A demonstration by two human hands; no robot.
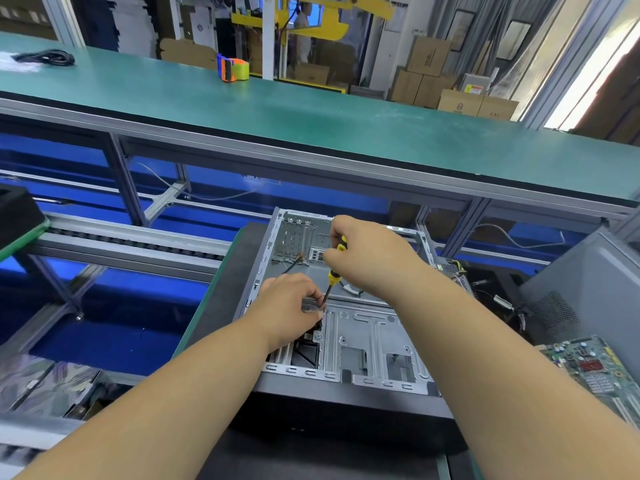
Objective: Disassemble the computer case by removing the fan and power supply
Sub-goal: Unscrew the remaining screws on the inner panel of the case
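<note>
An open grey computer case (363,341) lies on its side in front of me, its bare metal tray showing. My right hand (367,254) grips a yellow-and-black screwdriver (334,277), tip pointing down at the case's left inner edge. My left hand (294,306) sits at that spot, fingers curled and pinching the screwdriver's shaft near the tip. A black part (308,351), possibly the fan, shows just below my left hand, mostly hidden. A black cable (291,266) lies inside near the rear panel.
A green circuit board (595,368) lies at the right, beside a grey case panel (588,289) and loose wires (498,303). A green workbench (277,109) spans the back with a tape dispenser (232,69) and a black cord (45,58). A conveyor rail (121,237) runs at left.
</note>
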